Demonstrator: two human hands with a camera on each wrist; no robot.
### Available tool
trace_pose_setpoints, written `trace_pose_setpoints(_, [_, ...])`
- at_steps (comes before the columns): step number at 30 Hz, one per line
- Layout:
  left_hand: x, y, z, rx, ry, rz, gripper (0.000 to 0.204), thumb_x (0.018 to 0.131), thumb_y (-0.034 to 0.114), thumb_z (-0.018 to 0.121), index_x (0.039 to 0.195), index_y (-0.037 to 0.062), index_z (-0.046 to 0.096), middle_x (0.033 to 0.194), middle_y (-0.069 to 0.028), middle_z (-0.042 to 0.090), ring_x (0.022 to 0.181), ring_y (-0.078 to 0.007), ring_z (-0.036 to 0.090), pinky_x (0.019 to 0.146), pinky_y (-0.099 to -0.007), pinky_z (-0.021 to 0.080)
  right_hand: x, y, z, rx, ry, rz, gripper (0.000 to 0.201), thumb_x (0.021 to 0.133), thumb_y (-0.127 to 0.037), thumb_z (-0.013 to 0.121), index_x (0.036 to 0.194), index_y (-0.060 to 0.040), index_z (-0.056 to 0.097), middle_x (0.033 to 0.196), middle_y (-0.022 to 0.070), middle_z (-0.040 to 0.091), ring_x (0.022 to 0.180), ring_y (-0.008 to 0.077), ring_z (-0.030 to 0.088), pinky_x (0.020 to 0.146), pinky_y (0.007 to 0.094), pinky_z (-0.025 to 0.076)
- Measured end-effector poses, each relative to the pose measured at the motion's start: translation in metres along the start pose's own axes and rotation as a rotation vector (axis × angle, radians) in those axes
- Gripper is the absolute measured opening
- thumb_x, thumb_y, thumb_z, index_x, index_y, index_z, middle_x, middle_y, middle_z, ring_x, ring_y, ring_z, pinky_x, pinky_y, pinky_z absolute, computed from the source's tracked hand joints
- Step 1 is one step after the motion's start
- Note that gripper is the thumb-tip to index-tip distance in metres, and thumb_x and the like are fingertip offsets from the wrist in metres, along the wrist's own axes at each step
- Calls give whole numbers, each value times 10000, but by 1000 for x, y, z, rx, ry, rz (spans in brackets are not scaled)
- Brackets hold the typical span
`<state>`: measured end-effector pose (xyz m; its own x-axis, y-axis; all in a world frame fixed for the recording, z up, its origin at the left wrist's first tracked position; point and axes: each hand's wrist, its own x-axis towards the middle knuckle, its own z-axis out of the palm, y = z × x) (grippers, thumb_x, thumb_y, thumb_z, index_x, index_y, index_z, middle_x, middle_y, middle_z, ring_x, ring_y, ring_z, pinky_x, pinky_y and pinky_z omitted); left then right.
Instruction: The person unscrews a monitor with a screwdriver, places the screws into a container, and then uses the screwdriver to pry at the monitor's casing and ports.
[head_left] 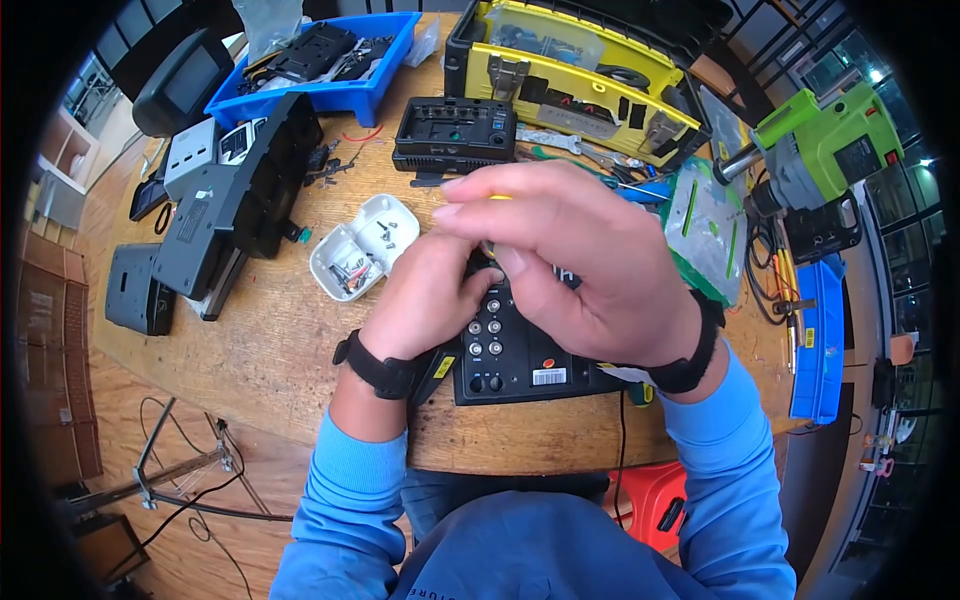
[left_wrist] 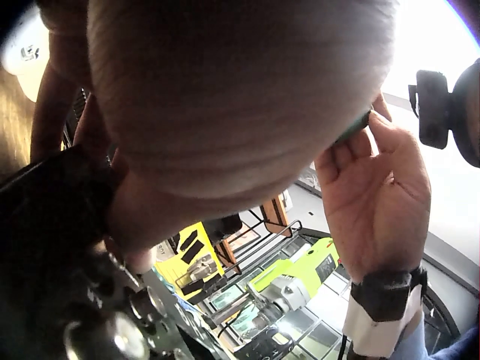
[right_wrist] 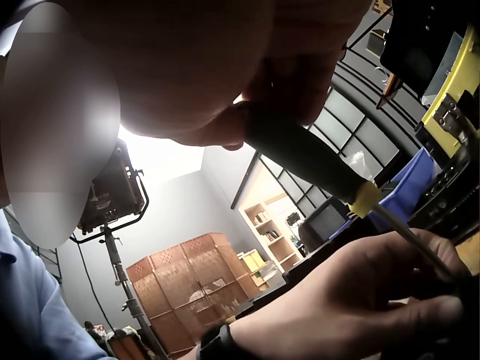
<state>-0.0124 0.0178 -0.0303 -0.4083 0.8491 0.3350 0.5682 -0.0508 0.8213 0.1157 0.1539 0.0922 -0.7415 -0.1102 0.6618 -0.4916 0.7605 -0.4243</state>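
Observation:
My right hand (head_left: 590, 270) grips a screwdriver (right_wrist: 307, 157) with a dark handle and a yellow collar. Its shaft slants down toward the fingers of my left hand (head_left: 430, 285), where the tip is hidden. That left hand lies over the far left corner of a black electronic device (head_left: 520, 360), gripping its edge with the thumb on the connector side. Rows of round metal connectors (head_left: 485, 328) and a barcode label (head_left: 549, 377) show on the device. In the head view the right hand covers most of the device's far part.
Left of the hands, an open white case (head_left: 325, 262) holds small screws. Beyond are a black battery-plate unit (head_left: 455, 135), a blue bin (head_left: 340, 100) of parts and a yellow toolbox (head_left: 575, 95). A green power drill (head_left: 830, 145) stands right. Black housings (head_left: 215, 215) lie left.

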Motion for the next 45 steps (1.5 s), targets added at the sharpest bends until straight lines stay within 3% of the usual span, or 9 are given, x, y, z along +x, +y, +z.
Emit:
trace_pose_setpoints(6, [4,12,-9,24,44,100,339,838,22,794,1163,11,694,1059,-228,735,1047,-442,699,894,-470,564,-13,4,-4,-123,59,-61,439,857,-11,841,1284,-46,744,1200,145,745,1012,275,730,866,367,591])
trace_pose_setpoints(9, [3,23,-17,63,-59,-92,288,819,21,819,1080,13,697,1004,-199,732,981,-418,704,855,-454,557,-22,-4,-11,-231,91,129,500,867,-34,822,1349,-81,698,1140,128,735,915,258,724,786,354,591])
trace_pose_setpoints(11, [3,20,-16,64,-64,-85,296,848,37,849,1105,7,704,962,-121,742,880,-261,702,778,-364,539,-32,-4,-16,-238,84,171,527,871,-40,825,1375,-80,678,1130,136,734,915,266,725,790,357,590])
trace_pose_setpoints(17, [3,17,-14,50,-37,-54,263,837,44,865,1063,14,734,961,-113,743,882,-243,700,782,-356,544,-40,-8,-23,-231,57,282,586,909,-24,778,1461,-77,588,1148,165,697,987,329,709,852,391,576])
trace_pose_setpoints(21, [2,17,-14,55,-38,-40,258,842,25,851,1075,7,743,965,-115,745,885,-243,707,793,-354,550,-23,-10,-16,-216,-1,245,631,924,-25,766,1512,-46,539,1235,141,680,1051,275,684,945,388,554])
trace_pose_setpoints(24, [2,17,-14,41,-48,-95,284,811,35,844,1079,19,750,1012,-187,746,952,-388,723,831,-425,569,-7,-5,-10,-144,-89,203,610,919,-58,769,1491,-40,559,1250,155,665,1020,304,664,911,397,552])
trace_pose_setpoints(29, [3,5,-13,-59,-68,-49,290,824,68,851,1089,2,753,1015,-216,750,958,-416,722,842,-436,573,20,-13,-18,-357,-263,173,511,938,-233,796,1377,-36,625,1053,168,708,881,353,690,772,414,563])
trace_pose_setpoints(34, [1,8,-14,5,-25,-46,307,832,86,853,1103,-12,747,1014,-247,751,943,-429,729,827,-444,577,36,-16,-20,-672,-411,188,330,968,-313,762,1077,-50,596,790,139,662,717,368,686,612,449,526])
trace_pose_setpoints(45, [0,15,-18,-26,-83,-157,300,847,128,846,1103,-4,764,919,-255,736,874,-450,712,782,-469,563,30,-10,-17,-347,-368,85,266,948,-129,732,1128,-31,564,962,188,646,902,412,661,757,481,521])
